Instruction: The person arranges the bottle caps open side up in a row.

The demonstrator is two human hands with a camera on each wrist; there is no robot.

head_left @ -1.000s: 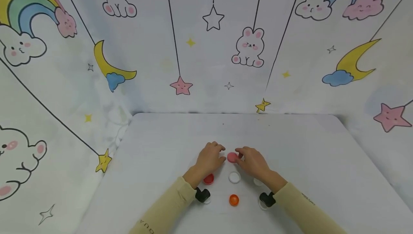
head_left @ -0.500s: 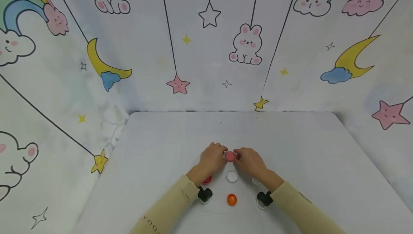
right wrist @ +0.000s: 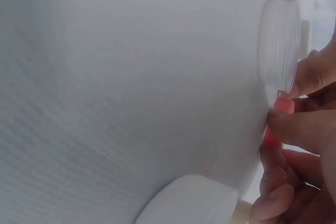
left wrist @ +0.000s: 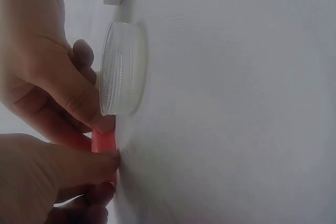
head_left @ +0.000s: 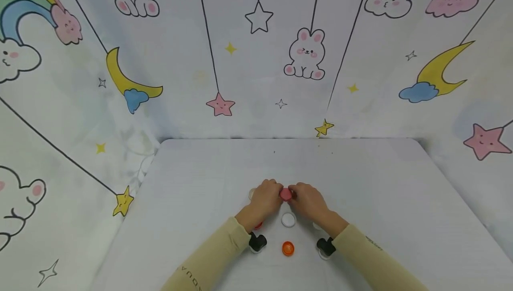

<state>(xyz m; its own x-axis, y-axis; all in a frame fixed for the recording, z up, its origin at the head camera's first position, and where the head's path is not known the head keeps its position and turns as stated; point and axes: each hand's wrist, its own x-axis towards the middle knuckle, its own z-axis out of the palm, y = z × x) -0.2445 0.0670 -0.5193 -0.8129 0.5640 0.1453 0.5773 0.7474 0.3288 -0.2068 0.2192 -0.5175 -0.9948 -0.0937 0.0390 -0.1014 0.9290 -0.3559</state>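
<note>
A round pink-red cap [head_left: 286, 194] lies on the white table between the two hands. My left hand [head_left: 264, 199] pinches its left edge with thumb and fingers. My right hand [head_left: 308, 201] pinches the opposite side. In the left wrist view the cap [left wrist: 104, 141] shows as a low red rim at the tabletop, partly covered by fingers. Just nearer than the hands is a shallow clear round piece with ribbed sides [left wrist: 122, 69], which looks white from above [head_left: 288, 219]. The right wrist view shows the cap [right wrist: 281, 107] gripped from both sides.
An orange cap [head_left: 288, 248] sits nearer the front. A red cap [head_left: 258, 225] is mostly hidden under the left wrist, and pale round pieces lie by both wrists, including a white one [right wrist: 189, 203]. Another pale round piece [head_left: 251, 193] shows beyond the left hand.
The left hand has moved right to the pink-red cap and now grips it. The right hand has kept by the cap and closed in on its side. The view has shifted slightly.
</note>
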